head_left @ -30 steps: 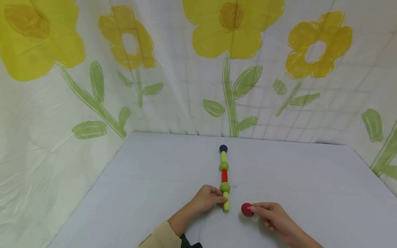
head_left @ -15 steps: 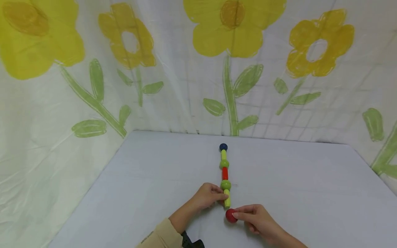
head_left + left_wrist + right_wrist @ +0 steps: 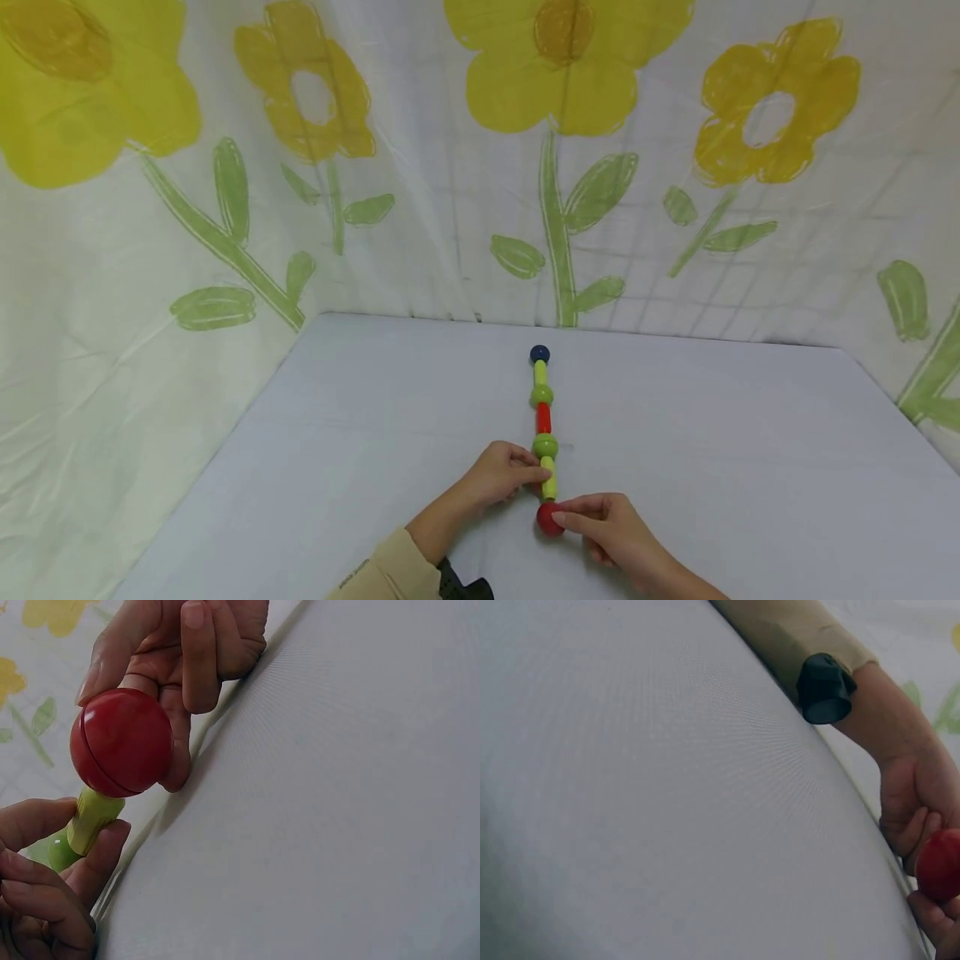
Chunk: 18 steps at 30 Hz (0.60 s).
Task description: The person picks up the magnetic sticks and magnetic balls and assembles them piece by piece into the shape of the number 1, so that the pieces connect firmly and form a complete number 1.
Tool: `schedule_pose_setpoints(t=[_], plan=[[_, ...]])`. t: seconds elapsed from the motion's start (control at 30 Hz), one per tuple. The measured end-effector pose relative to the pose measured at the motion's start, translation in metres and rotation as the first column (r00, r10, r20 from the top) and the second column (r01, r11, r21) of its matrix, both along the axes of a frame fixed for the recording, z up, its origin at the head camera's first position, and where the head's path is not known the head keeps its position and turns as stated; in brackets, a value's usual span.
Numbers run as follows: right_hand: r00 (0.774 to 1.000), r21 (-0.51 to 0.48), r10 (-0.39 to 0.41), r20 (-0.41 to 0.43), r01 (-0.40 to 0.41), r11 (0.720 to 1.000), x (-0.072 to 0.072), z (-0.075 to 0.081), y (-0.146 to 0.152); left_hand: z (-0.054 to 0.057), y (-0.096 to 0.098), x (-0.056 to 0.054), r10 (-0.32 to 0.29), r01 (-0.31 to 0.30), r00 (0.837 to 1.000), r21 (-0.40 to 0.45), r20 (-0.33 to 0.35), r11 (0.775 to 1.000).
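Note:
A row of joined toy pieces runs away from me over the table: a dark blue ball (image 3: pixel 539 354), a yellow-green rod (image 3: pixel 541 373), a green ball (image 3: pixel 542 395), a red rod (image 3: pixel 543 418), a second green ball (image 3: pixel 545 446) and a nearer yellow-green rod (image 3: pixel 549 479). My left hand (image 3: pixel 501 477) pinches that nearer rod between thumb and fingers. At its near end, my right hand (image 3: pixel 615 533) pinches a red ball (image 3: pixel 550 518) from the right. In the left wrist view the red ball (image 3: pixel 124 742), with a groove round it, meets the rod's end (image 3: pixel 93 817).
The pieces lie on a pale table (image 3: pixel 712 450). Behind it hangs a white curtain (image 3: pixel 420 208) printed with yellow flowers. A dark wrist camera (image 3: pixel 825 690) sits on the left wrist by the beige sleeve.
My right hand has brought the red ball leftward from beside the row to the near end of the yellow-green rod. The left hand keeps its pinch on that rod.

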State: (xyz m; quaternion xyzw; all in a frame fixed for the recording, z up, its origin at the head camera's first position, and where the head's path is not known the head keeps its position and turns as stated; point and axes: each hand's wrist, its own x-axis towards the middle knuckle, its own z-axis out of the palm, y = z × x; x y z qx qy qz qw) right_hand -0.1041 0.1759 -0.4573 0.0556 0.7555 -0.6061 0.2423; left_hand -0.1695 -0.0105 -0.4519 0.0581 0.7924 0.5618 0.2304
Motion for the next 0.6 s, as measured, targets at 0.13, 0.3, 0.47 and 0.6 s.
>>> schedule_pose_setpoints(t=[0.13, 0.3, 0.47, 0.6], plan=[[1.0, 0.0, -0.011, 0.004, 0.011, 1.0, -0.0002, 0.0014, -0.0011, 0.0012, -0.0003, 0.0004, 0.001, -0.001, 1.0, 0.002, -0.001, 1.0], [1.0, -0.004, -0.009, -0.01, 0.009, 1.0, 0.0005, 0.004, -0.0022, 0.0019, -0.0009, 0.001, 0.005, -0.005, 1.0, 0.008, -0.002, 1.0], [1.0, 0.011, -0.018, -0.013, 0.018, 1.0, 0.0008, 0.0049, -0.003, 0.0029, -0.0006, 0.0017, 0.002, -0.002, 1.0, 0.001, 0.002, 1.0], [1.0, 0.015, -0.027, -0.005, 0.027, 1.0, 0.0008, 0.0051, -0.0027, 0.0029, 0.0, 0.0014, -0.005, 0.005, 1.0, -0.016, 0.003, 1.0]])
